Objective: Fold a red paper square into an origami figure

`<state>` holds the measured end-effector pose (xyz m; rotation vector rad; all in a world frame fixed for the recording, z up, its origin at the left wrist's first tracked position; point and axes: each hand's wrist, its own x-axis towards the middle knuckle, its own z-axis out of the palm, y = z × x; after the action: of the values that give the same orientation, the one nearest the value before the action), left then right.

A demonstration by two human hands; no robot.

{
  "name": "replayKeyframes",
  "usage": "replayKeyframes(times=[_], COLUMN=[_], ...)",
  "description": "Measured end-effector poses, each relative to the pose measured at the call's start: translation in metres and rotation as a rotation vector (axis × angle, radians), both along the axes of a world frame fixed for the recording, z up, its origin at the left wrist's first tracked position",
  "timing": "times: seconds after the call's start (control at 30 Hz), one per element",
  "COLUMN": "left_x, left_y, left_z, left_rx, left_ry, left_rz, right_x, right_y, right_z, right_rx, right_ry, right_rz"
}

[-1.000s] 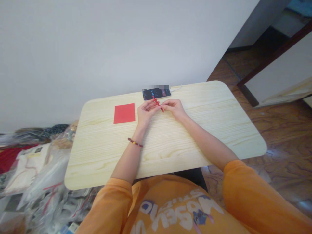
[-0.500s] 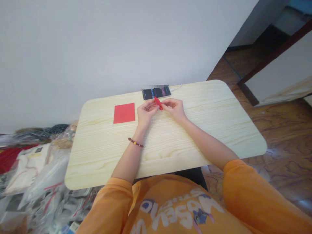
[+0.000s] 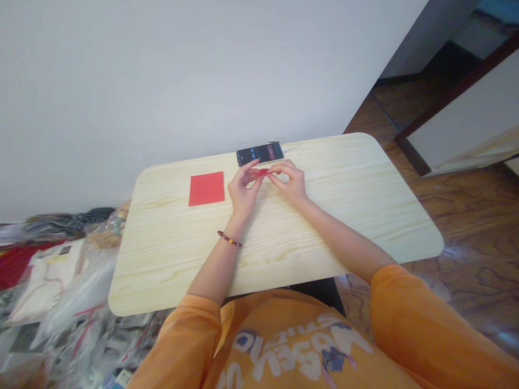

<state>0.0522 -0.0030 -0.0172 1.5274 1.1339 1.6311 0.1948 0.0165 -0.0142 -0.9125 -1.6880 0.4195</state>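
Pinched between my left hand (image 3: 244, 186) and my right hand (image 3: 288, 181) is a small folded piece of red paper (image 3: 261, 172), mostly hidden by my fingertips. Both hands hover just above the pale wooden table (image 3: 324, 227), close to its far edge. A flat square sheet of red paper (image 3: 206, 188) lies to the left of my left hand, not touching it. Beyond my fingers, a black smartphone (image 3: 260, 154) lies with its screen lit.
A thin white cable (image 3: 294, 146) runs from the table's far edge near the phone. A white wall (image 3: 162, 81) rises behind the table. Plastic bags and cloth (image 3: 68, 286) are heaped at the lower left, and a brown patterned floor (image 3: 466, 216) spreads to the right.
The red paper has gone from a long narrow shape to a shorter, more horizontal fold between my fingertips. My hands have turned inward and closed around it.
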Motion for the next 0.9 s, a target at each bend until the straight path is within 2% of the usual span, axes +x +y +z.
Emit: replayKeyframes(times=[0.27,0.43,0.63,0.77,0.9], left_x=[-0.0025,-0.0040,-0.0017,-0.0004,-0.0021], left_y=[0.0004,0.0019,0.0014,0.0006,-0.0023], left_z=[0.0040,0.0024,0.0014,0.0027,0.0081], left_rx=[-0.031,-0.004,-0.005,0.009,0.082], left_ry=[0.018,0.039,0.030,0.067,0.179], left_rz=[-0.009,-0.034,-0.060,-0.045,0.022], right_x=[0.0006,0.0003,-0.0005,-0.0006,-0.0006], right_y=[-0.0014,-0.0030,-0.0040,-0.0043,-0.0046], right_z=[0.0010,0.0036,0.0031,0.0038,0.0032], right_rx=[0.021,-0.043,-0.076,-0.100,-0.084], right_ry=[0.047,0.044,0.104,0.111,0.118], right_rz=[0.026,0.074,0.068,0.052,0.044])
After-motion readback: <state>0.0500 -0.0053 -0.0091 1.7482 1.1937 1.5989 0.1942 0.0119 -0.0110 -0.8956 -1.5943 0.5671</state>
